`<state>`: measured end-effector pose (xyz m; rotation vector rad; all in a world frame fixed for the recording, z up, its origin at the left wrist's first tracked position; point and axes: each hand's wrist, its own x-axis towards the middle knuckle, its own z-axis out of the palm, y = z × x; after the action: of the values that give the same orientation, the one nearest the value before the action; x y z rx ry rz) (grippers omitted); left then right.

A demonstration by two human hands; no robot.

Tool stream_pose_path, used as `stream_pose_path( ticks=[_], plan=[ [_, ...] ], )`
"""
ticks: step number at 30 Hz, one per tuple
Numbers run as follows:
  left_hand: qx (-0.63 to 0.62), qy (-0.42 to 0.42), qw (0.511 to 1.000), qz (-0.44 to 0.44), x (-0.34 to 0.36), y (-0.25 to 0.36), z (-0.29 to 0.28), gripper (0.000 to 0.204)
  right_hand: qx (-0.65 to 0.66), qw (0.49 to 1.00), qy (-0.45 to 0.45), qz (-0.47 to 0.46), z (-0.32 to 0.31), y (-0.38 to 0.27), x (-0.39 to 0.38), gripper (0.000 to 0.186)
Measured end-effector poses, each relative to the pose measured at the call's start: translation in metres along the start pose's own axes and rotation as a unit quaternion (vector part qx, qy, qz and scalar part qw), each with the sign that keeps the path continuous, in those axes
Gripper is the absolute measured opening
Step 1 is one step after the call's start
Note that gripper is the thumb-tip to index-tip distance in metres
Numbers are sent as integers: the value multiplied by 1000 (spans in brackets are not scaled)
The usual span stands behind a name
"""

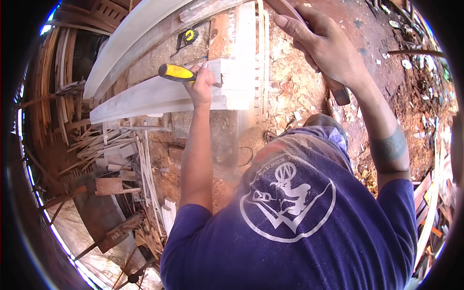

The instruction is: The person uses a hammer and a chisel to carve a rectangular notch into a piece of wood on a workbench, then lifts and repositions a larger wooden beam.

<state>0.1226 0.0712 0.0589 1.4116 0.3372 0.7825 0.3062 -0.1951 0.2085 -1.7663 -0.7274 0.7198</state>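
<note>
My left hand (202, 83) is closed round a chisel (178, 73) with a yellow and black handle. The handle points left, and the blade end meets a pale, tapered wooden piece (145, 99) near its squared right end. Raised at the upper right, my right hand (328, 46) grips a wooden tool handle (337, 92). That handle slants from the top edge down to a dark butt end; whatever head it has lies out of view, so I cannot make out the tool's kind.
A yellow and black tape measure (187, 37) lies beyond the chisel. Long curved pale timber (128, 36) arches across the upper left. Stacked wood strips (104, 150) fill the left side. Wood chips (297, 116) litter the brown floor (333, 12) to the right.
</note>
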Motion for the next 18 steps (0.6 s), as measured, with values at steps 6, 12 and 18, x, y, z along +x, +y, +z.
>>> stream_pose_path(
  ticks=[6,12,18],
  plan=[
    [1,1,1000,2,0,-6,-5,41,9,999,9,-32,2,-3,-1,47],
    [3,-5,1000,0,-1,-9,-8,41,19,999,3,-35,4,-2,4,48],
    [10,-21,1000,-5,-2,-9,-9,41,-21,1000,-14,2,4,-5,5,50]
  ],
)
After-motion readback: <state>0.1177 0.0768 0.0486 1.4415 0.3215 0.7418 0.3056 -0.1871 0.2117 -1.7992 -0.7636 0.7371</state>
